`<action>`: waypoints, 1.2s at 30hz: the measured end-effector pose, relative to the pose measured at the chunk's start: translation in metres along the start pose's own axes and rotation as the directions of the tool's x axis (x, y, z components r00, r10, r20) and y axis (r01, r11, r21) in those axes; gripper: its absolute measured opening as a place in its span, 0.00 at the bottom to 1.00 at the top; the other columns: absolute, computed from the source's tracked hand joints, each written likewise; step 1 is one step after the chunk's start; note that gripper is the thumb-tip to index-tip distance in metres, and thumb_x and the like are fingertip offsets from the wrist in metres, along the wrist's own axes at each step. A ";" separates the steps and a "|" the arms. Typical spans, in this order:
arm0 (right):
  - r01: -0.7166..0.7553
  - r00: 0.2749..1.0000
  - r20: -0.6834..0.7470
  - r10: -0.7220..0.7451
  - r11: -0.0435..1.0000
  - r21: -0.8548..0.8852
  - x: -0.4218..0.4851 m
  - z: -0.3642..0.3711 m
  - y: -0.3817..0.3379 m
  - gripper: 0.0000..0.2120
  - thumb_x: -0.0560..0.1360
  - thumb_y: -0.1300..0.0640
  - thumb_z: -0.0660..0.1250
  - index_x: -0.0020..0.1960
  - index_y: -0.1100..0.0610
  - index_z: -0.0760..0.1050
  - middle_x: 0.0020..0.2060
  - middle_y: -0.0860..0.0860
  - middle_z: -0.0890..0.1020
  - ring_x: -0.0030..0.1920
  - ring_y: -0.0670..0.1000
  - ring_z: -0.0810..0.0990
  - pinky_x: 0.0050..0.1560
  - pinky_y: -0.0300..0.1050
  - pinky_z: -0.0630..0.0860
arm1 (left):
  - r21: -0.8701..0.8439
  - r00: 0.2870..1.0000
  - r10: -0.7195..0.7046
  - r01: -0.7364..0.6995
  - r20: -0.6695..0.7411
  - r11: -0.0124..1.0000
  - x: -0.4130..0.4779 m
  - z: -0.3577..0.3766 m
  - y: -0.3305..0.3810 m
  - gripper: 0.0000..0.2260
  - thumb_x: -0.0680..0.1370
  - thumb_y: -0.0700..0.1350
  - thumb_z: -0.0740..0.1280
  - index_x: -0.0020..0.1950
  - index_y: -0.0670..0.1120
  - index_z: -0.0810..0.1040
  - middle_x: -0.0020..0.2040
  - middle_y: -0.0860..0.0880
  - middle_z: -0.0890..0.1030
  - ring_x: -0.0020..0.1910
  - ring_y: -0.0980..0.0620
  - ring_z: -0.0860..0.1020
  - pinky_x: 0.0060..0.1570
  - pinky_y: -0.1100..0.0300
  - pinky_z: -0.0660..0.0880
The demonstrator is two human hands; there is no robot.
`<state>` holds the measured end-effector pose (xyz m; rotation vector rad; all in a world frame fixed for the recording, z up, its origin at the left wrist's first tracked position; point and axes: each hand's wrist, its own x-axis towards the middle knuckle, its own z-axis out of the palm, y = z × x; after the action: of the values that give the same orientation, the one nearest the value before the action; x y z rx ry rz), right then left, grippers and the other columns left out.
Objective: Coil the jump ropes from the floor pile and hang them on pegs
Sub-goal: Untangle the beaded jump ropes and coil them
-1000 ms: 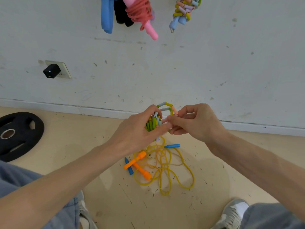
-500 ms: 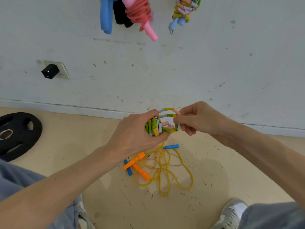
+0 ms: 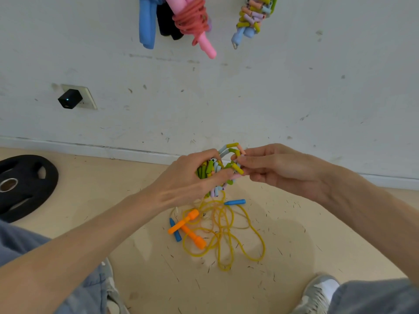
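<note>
We note a gym or exercise room: black weight plate on the pale floor, coiled jump ropes hung on a scuffed white wall.

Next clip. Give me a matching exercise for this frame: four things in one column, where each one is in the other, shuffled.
1. centre beaded rope
2. yellow rope
3. red rope
4. weight plate

A. hangs coiled on the wall
B. flat on the floor, far left
C. gripped by left hand, pinched by right hand
D. tangled on the floor

Pairs: 1-C, 2-D, 3-A, 4-B
</note>
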<state>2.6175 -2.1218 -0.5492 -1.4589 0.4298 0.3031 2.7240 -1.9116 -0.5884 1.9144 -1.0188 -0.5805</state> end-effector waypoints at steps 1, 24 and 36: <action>-0.011 1.000 0.006 0.011 1.000 0.024 0.000 0.000 0.000 0.15 0.78 0.58 0.73 0.62 0.63 0.83 0.56 0.57 0.85 0.50 0.46 0.83 0.46 0.36 0.75 | -0.010 1.000 0.005 -0.005 0.009 1.000 0.000 -0.001 0.000 0.15 0.80 0.63 0.67 0.51 0.51 0.78 0.39 0.57 0.85 0.33 0.54 0.81 0.36 0.55 0.80; 0.009 0.998 -0.052 -0.019 0.981 -0.192 -0.005 0.004 -0.007 0.14 0.74 0.51 0.76 0.54 0.60 0.87 0.42 0.49 0.83 0.42 0.44 0.77 0.46 0.38 0.74 | 0.387 0.932 0.302 -0.208 -0.202 0.898 -0.003 0.011 -0.011 0.09 0.80 0.62 0.62 0.49 0.58 0.72 0.38 0.58 0.78 0.39 0.55 0.77 0.32 0.66 0.68; 0.027 0.992 -0.099 -0.079 0.894 -0.447 -0.012 0.003 -0.009 0.10 0.72 0.47 0.78 0.50 0.50 0.89 0.39 0.42 0.84 0.40 0.39 0.76 0.48 0.39 0.71 | 0.457 0.915 0.328 -0.195 -0.233 0.868 -0.005 0.008 -0.010 0.10 0.80 0.63 0.62 0.50 0.58 0.73 0.41 0.58 0.79 0.39 0.54 0.77 0.35 0.59 0.73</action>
<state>2.6111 -2.1192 -0.5351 -1.9433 0.4295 0.2857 2.7203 -1.9086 -0.6009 2.0998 -1.2476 0.1144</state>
